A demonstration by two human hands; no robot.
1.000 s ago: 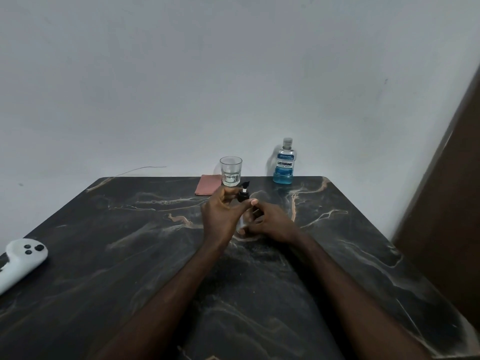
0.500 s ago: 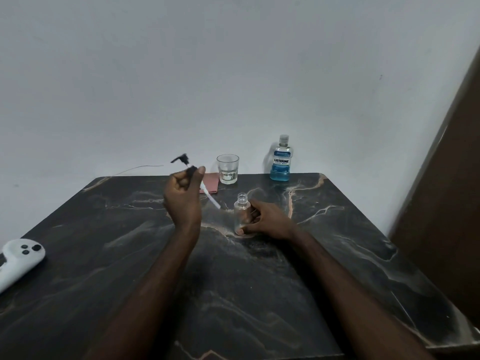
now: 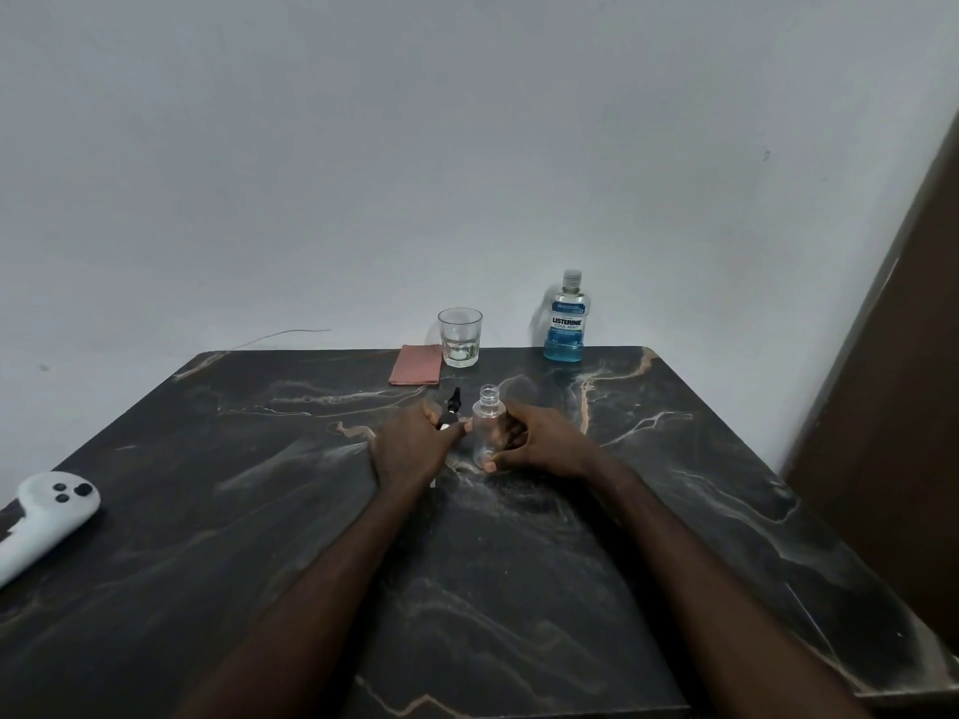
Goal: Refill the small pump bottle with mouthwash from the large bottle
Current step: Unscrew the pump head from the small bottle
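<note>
Looking through the head camera, the only view, you are sitting about a third of the way into the job. Your right hand (image 3: 539, 442) is curling its fingers round the small pump bottle (image 3: 488, 427), which is standing upright, clear and apparently empty, near the middle of the table (image 3: 726, 537), its neck open. Your left hand (image 3: 415, 441) is resting just beside it with the fingers closed on the black pump head (image 3: 450, 409), whose nozzle is poking up toward the far edge; the dip tube is mostly hidden under the hand. So the unscrewing is done. The large bottle (image 3: 567, 318) is standing capped and untouched at the far edge, toward the far right corner, well apart from both hands. Opening it, pouring and refitting the pump are all waiting for you.

A glass (image 3: 460, 336) and a folded pink cloth (image 3: 416, 364) are sitting at the far edge, and a white controller (image 3: 44, 516) is lying at the left edge.

Comparing with half a second ago, your left hand is no longer holding the pump up in the air, away from the bottle; it is now down low at the table, close against the bottle's left side. Your right hand is keeping the same hold.
</note>
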